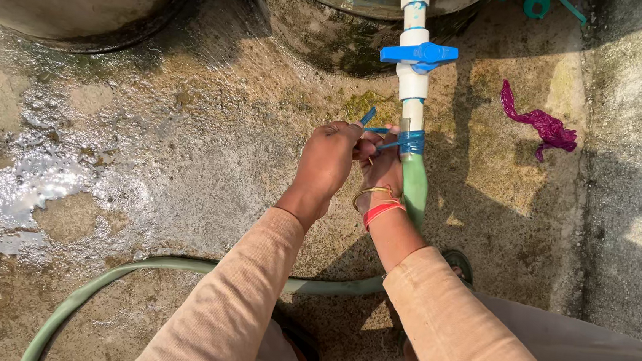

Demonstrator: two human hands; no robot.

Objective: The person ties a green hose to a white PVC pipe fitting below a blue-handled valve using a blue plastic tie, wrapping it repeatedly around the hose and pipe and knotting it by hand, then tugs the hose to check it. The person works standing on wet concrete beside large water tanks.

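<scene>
Centre of frame: blue cord wound where green hose meets white pipe. Cord ends are pinched by left hand and right hand, both clenched. Magenta rag is seen at upper right.

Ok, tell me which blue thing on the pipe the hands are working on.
The blue strip wound around the joint where the green hose meets the white pipe, not the blue valve handle higher up, which nobody touches.
</scene>
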